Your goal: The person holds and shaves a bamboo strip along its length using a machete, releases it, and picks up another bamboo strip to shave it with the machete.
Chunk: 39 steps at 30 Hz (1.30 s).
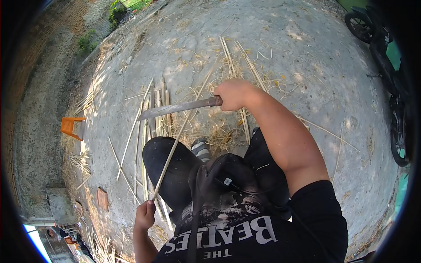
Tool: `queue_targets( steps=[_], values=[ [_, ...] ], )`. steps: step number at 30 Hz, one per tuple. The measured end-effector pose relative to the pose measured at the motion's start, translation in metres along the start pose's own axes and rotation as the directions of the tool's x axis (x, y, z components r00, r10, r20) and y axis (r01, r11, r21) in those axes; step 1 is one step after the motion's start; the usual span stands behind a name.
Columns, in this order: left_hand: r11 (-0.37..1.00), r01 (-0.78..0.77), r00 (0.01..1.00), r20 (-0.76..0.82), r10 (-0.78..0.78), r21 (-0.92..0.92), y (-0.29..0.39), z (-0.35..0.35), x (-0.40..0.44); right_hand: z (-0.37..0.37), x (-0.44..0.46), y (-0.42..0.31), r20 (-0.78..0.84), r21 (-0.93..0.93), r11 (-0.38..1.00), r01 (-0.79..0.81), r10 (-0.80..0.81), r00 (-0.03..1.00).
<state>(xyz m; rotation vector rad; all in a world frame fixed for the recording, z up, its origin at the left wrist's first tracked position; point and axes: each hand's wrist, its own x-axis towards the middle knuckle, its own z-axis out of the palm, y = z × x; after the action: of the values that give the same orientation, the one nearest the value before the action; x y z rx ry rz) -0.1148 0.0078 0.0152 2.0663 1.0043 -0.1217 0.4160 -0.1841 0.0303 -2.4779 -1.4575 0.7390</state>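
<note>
Above a heap of shavings (221, 135) on a concrete yard (320, 83), a person in a black T-shirt (228, 219) grips a machete (175, 108) in the right hand (237, 94), fingers closed on the handle, the blade pointing to the left past the heap. The left hand (145, 215), nearer the body and left of the heap, pinches one end of a long bamboo strip (172, 151), which slants across the near left thigh and up past the heap's left side. Holding it by the end appears to leave most of its length free, and the blade crosses that free part; whether the two touch cannot be told. Left of the heap, more bamboo strips (157, 109) lie roughly side by side, seemingly laid within easy reach, while others (228, 57) fan out beyond it. A striped shoe (201, 150) shows at the heap's near left edge. Well to its left stands an orange plastic stool (71, 127); far to its right, a parked motorbike (397, 105).
</note>
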Motion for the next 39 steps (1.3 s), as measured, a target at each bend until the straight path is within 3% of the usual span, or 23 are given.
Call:
queue_targets(
  steps=[2, 5, 7, 9, 12, 15, 18, 24, 28, 31, 35, 37, 38, 39],
  values=[
    [0.998, -0.041, 0.999, -0.015, 0.042, 0.049, 0.011, -0.002, 0.0, 0.004, -0.002, -0.021, 0.058, -0.09, 0.994, 0.062, -0.057, 0.997],
    [0.999, 0.024, 1.0, -0.003, -0.023, 0.043, 0.002, -0.012, -0.006, -0.002, -0.002, -0.011, 0.085, -0.113, 0.988, 0.104, -0.095, 0.992],
    [0.995, 0.079, 0.997, 0.001, -0.079, -0.056, -0.022, -0.018, -0.016, -0.007, 0.006, 0.023, 0.033, -0.03, 0.998, -0.051, 0.052, 0.998],
    [0.993, 0.086, 0.996, -0.004, -0.087, -0.082, -0.026, -0.014, -0.017, -0.018, 0.004, 0.045, -0.135, 0.083, 0.95, -0.302, 0.311, 0.941],
    [0.998, 0.06, 0.998, -0.013, -0.061, -0.035, -0.016, 0.0, -0.015, -0.02, 0.004, 0.046, -0.166, 0.163, 0.897, -0.41, 0.435, 0.885],
    [0.997, 0.053, 0.999, 0.016, -0.052, -0.047, -0.022, -0.002, -0.003, -0.026, -0.002, 0.033, -0.16, 0.139, 0.886, -0.443, 0.461, 0.873],
    [0.994, 0.07, 0.997, 0.028, -0.067, -0.086, -0.028, -0.001, -0.004, -0.029, -0.007, 0.042, -0.111, 0.197, 0.911, -0.363, 0.389, 0.915],
    [0.989, 0.069, 0.997, 0.043, -0.063, -0.13, -0.024, 0.001, -0.004, -0.023, 0.007, 0.059, 0.142, 0.455, 0.842, -0.29, 0.253, 0.957],
    [0.983, 0.1, 0.995, 0.036, -0.095, -0.154, -0.016, 0.008, 0.002, -0.011, 0.008, 0.024, -0.053, 0.19, 0.976, -0.104, 0.116, 0.992],
    [0.982, 0.114, 0.993, 0.046, -0.109, -0.147, -0.014, 0.005, 0.004, 0.001, -0.004, -0.004, -0.139, 0.059, 0.998, -0.019, 0.027, 0.99],
    [0.975, 0.104, 0.994, 0.036, -0.099, -0.195, -0.029, -0.004, 0.001, -0.018, -0.013, -0.009, -0.07, -0.167, 0.985, 0.035, -0.047, 0.996],
    [0.941, 0.159, 0.987, 0.025, -0.159, -0.299, -0.046, -0.011, -0.005, -0.024, -0.007, 0.023, -0.09, -0.08, 0.994, -0.076, 0.069, 0.994],
    [0.905, 0.21, 0.976, 0.03, -0.214, -0.37, -0.048, -0.016, -0.008, -0.025, -0.007, 0.04, -0.168, 0.023, 0.979, -0.201, 0.201, 0.965],
    [0.931, 0.181, 0.982, 0.006, -0.189, -0.316, -0.046, -0.017, -0.008, -0.025, -0.007, 0.054, -0.234, 0.132, 0.941, -0.312, 0.335, 0.913]
  ],
)
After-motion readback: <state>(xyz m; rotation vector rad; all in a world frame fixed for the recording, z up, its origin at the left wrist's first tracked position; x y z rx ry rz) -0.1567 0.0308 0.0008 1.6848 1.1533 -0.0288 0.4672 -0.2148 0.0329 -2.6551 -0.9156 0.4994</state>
